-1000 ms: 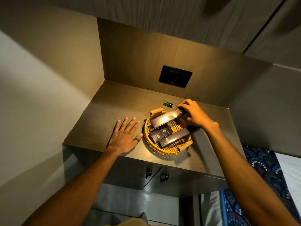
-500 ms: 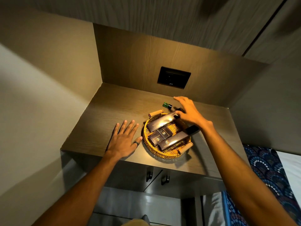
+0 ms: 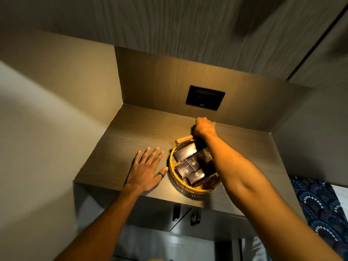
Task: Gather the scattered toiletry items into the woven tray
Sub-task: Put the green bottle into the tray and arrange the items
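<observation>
1. Head view, setting: a wooden surface [image 3: 131, 132] sits in a lit alcove, with a dark wall socket [image 3: 205, 97] set in the back panel above it. Cabinet door handles [image 3: 185, 215] show below the front edge, and a patterned blue fabric [image 3: 320, 204] lies at the lower right.
2. Head view, tray: a round woven tray [image 3: 174, 173] rests on the surface near its front edge. It holds several dark brown boxes [image 3: 185, 152] with gold print, lying flat and partly overlapping. A tan handle [image 3: 183, 138] sticks out at the tray's far rim.
3. Head view, left hand [image 3: 146, 169]: it lies flat on the surface, palm down, fingers spread and grasping nothing. The thumb, next to a finger with a dark ring [image 3: 160, 175], almost touches the tray's left rim.
4. Head view, right hand [image 3: 204, 126]: it reaches over the tray to the surface just behind it, fingers curled downward as if clenched. Whatever lies under it is hidden, so whether it grips an item cannot be told. The forearm covers the tray's right side.
</observation>
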`<state>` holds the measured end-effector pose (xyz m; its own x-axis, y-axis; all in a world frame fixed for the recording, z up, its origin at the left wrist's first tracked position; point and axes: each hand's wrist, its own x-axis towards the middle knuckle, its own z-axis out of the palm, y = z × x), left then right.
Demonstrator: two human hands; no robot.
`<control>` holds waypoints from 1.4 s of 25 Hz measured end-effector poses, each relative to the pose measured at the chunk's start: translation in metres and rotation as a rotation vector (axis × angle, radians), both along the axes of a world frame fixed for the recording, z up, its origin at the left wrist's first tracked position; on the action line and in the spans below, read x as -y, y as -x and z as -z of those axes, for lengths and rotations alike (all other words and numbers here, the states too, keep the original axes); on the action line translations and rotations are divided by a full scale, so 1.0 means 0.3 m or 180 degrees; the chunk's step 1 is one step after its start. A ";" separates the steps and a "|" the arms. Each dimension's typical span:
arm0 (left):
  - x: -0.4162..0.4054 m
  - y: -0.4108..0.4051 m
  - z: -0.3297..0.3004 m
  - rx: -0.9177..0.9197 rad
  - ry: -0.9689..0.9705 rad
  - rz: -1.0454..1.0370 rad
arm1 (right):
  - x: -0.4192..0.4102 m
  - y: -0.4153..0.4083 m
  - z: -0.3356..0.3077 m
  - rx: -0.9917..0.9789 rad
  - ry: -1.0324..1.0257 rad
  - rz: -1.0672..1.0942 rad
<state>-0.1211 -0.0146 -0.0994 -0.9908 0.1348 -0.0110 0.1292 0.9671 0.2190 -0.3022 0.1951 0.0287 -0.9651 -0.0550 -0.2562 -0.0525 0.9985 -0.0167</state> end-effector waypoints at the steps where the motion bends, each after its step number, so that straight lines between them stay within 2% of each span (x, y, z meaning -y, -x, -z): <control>1: 0.004 0.001 -0.005 -0.0006 -0.0013 -0.0011 | -0.002 0.010 -0.007 -0.0087 0.0174 0.0037; 6: 0.006 0.002 0.000 -0.0002 0.0000 0.0015 | -0.095 -0.020 -0.140 -0.0623 0.1558 -0.0090; 8: 0.007 0.003 0.001 -0.0027 0.0021 0.0012 | -0.178 -0.105 -0.178 -0.0683 0.1812 -0.0212; 13: 0.002 0.002 0.015 -0.0021 0.0089 0.0000 | -0.267 -0.292 -0.113 -0.0008 0.1061 -0.0306; 18: 0.006 -0.002 0.015 0.0023 0.0177 0.0008 | -0.218 -0.351 -0.042 -0.0150 0.0219 -0.0425; 21: 0.002 -0.038 0.023 0.0063 0.0293 0.0154 | -0.237 -0.412 0.017 -0.0187 0.0156 -0.0355; 24: 0.008 -0.020 0.016 0.0092 0.0239 0.0143 | -0.224 -0.412 0.024 -0.0245 0.0182 -0.0366; 26: 0.013 0.024 -0.038 -0.0093 0.0356 0.0277 | -0.251 -0.412 -0.002 -0.0381 0.0324 -0.0176; 29: 0.033 0.059 -0.069 0.0025 0.0263 0.0156 | -0.259 -0.400 -0.059 -0.0438 0.0535 0.0117; 33: -0.030 0.126 -0.151 -0.0205 -0.0826 0.0003 | -0.276 -0.542 -0.029 -0.1340 0.1356 0.0850; 35: -0.076 0.193 -0.221 -0.0319 -0.0887 0.0278 | -0.222 -0.663 0.051 -0.1350 0.1502 0.1137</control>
<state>-0.1788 0.0082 -0.0330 -0.9697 0.2035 0.1354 0.2433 0.8559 0.4563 -0.1033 0.2617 0.0134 -0.9558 0.2696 0.1170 0.1777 0.8473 -0.5004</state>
